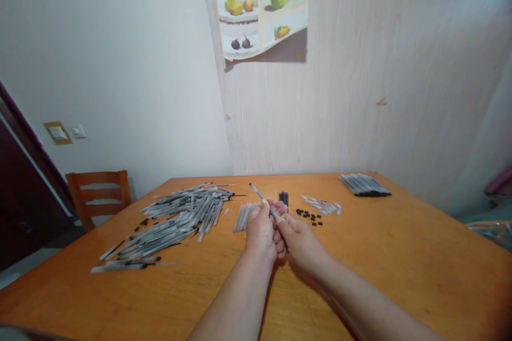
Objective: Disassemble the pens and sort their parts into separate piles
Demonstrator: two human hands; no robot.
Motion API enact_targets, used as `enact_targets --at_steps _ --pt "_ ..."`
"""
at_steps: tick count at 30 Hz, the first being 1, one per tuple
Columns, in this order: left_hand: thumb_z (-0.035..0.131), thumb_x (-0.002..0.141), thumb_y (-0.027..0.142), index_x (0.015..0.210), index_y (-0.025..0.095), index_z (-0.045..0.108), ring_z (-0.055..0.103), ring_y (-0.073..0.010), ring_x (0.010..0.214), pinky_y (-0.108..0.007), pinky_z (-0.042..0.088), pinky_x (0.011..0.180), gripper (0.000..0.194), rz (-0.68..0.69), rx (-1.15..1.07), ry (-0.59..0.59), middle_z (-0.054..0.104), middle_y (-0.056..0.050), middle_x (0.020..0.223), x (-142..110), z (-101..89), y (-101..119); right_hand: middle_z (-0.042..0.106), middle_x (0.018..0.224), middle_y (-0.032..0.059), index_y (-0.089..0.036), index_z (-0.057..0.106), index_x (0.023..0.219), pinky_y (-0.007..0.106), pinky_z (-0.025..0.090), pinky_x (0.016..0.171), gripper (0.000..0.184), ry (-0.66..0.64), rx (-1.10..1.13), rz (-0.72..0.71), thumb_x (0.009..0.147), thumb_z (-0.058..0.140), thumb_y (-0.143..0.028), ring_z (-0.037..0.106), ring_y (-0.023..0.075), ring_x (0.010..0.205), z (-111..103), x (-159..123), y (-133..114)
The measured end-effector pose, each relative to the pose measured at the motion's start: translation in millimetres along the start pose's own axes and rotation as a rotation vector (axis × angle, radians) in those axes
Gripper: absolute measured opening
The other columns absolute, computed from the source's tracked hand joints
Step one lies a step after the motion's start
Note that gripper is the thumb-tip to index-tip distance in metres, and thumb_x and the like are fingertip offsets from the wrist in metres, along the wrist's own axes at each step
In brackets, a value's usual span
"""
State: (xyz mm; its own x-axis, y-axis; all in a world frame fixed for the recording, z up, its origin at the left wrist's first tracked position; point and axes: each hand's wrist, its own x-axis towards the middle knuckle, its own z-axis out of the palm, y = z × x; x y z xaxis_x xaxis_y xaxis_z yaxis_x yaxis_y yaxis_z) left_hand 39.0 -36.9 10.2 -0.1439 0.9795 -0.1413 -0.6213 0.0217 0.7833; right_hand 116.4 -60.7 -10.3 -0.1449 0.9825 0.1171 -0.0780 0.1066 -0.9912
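My left hand (259, 229) and right hand (300, 237) pinch one pen (256, 191).
Aimed toward eleven o'clock, probably double-held for steadiness.

Soft, fairly dim light; a pale glare sits on the wall (348, 90) right of the poster (262, 17), whose shadow falls just below it. Blur softens the pens (184, 218) below left; edges bow and darken.

An orange-brown wooden table (360, 277) carried a large heap of grey-and-black pens (176, 221) at left, translucent tubes (242, 217) mid-table, slim black sticks (284, 197), small black plugs (309, 215), whitish caps (324, 204), and neatly rowed black-tipped pens (364, 185) far right.
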Motion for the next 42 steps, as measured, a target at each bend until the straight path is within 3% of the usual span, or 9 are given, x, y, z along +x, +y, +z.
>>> enact_targets --at_steps 7,11,14,24,29,33,37,42 --pt "0.057 0.092 0.036 0.091 0.017 0.055 0.071 -0.0175 0.069 -0.018 0.044 0.043 0.02 0.037 -0.04 0.046 0.073 -0.012 0.088 0.3 2.1 1.4 0.052 0.051 -0.0068 -0.021 0.048 0.078 0.019 0.041 0.037 0.038 0.02 -0.078 -0.002 0.086 0.05 -0.058 0.049 0.0082 0.037 1.5 -1.0 -5.5" --pt "0.065 0.086 0.043 0.093 0.017 0.057 0.068 -0.0173 0.058 -0.016 0.035 0.035 0.028 0.059 -0.025 0.053 0.073 -0.011 0.085 0.4 1.5 0.0 0.052 0.053 -0.0074 -0.021 0.046 0.079 0.019 0.041 0.038 0.036 0.011 -0.095 0.0 0.088 0.047 -0.056 0.049 0.0073 0.038 1.2 0.2 -2.7" --pt "0.065 0.086 0.041 0.092 0.017 0.057 0.071 -0.0194 0.064 -0.016 0.036 0.035 0.027 0.081 -0.03 0.051 0.073 -0.011 0.083 1.1 1.2 -1.0 0.052 0.054 -0.0076 -0.021 0.046 0.08 0.019 0.041 0.039 0.034 0.008 -0.108 -0.013 0.089 0.046 -0.054 0.049 0.0075 0.039 0.8 0.6 -1.4" --pt "0.059 0.091 0.031 0.086 0.015 0.056 0.072 -0.0195 0.073 -0.023 0.053 0.055 0.016 0.081 -0.045 0.078 0.072 -0.01 0.077 -2.5 6.2 4.0 0.051 0.055 -0.0068 -0.02 0.05 0.085 0.02 0.043 0.039 0.03 0.028 -0.19 -0.022 0.089 0.045 -0.05 0.05 0.0087 0.04 2.4 -3.5 -8.4" --pt "0.057 0.092 0.027 0.083 0.015 0.056 0.072 -0.0186 0.071 -0.028 0.056 0.065 0.015 0.06 -0.067 0.087 0.071 -0.009 0.075 -5.1 10.6 6.1 0.052 0.055 -0.0057 -0.02 0.051 0.086 0.021 0.043 0.04 0.026 0.029 -0.315 -0.128 0.093 0.041 -0.043 0.052 0.0101 0.042 -2.2 -1.2 -2.9" --pt "0.06 0.091 0.021 0.08 0.014 0.056 0.07 -0.0141 0.067 -0.027 0.055 0.073 0.013 0.1 -0.135 0.122 0.068 -0.006 0.07 7.8 -0.1 17.6 0.053 0.053 -0.0045 -0.021 0.047 0.077 0.02 0.041 0.043 0.024 0.053 -0.413 -0.165 0.094 0.043 -0.038 0.053 0.0098 0.043 -3.9 -6.0 6.2" --pt "0.058 0.092 0.021 0.08 0.015 0.056 0.071 -0.0144 0.071 -0.029 0.054 0.079 0.014 0.166 -0.197 0.167 0.068 -0.005 0.071 22.2 -16.9 35.4 0.056 0.062 -0.0028 -0.021 0.046 0.078 0.02 0.041 0.041 0.029 0.038 -0.28 -0.071 0.093 0.044 -0.045 0.053 0.0097 0.044 -3.2 -10.2 14.1" --pt "0.058 0.092 0.023 0.083 0.015 0.056 0.072 -0.0158 0.073 -0.03 0.054 0.079 0.012 0.147 -0.228 0.107 0.07 -0.007 0.075 23.6 -19.5 39.2 0.056 0.066 -0.0021 -0.02 0.049 0.084 0.02 0.044 0.043 0.031 0.057 -0.205 -0.059 0.093 0.043 -0.049 0.055 0.01 0.049 -7.7 -5.3 17.6"
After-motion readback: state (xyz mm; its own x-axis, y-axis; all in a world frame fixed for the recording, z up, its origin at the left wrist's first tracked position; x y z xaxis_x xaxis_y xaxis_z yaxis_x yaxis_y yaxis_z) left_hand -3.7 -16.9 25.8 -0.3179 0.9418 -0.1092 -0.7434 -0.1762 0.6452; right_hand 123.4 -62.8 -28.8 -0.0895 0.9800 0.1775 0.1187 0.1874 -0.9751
